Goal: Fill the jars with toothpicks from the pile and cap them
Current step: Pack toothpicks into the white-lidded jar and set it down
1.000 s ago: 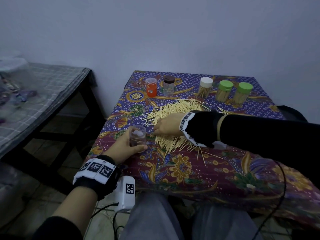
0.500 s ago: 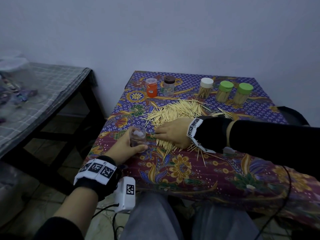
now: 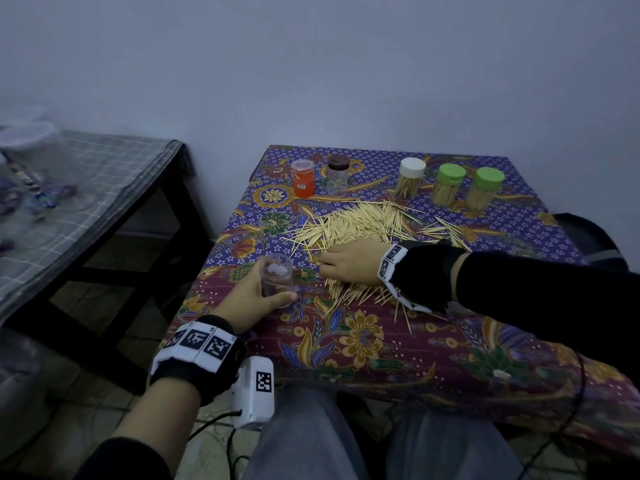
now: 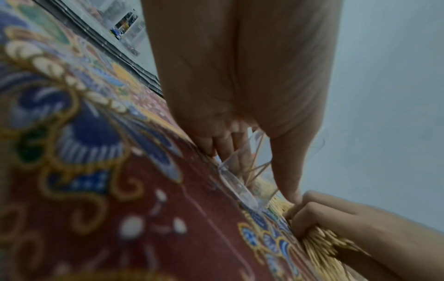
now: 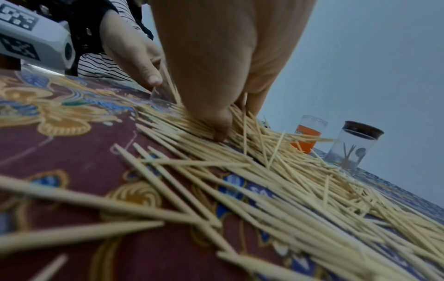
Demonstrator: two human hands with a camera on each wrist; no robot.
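Left hand (image 3: pixel 251 296) wraps the open clear jar (image 3: pixel 277 280), thumb in front, fingers behind, jar standing on the batik tablecloth (image 3: pixel 363 344) with only a few toothpicks leaning inside. Right hand (image 3: pixel 349 265) is down on the near edge of the toothpick pile (image 3: pixel 360 226), just beside the jar, fingers curled round a bunch of sticks. Further back: an orange jar (image 3: pixel 303 178) with a clear lid, a brown-lidded jar (image 3: pixel 337 174) with a few small bits inside, then a white-capped jar (image 3: pixel 411 177) and two green-capped jars (image 3: pixel 449 184) (image 3: pixel 483 188), all three packed with toothpicks.
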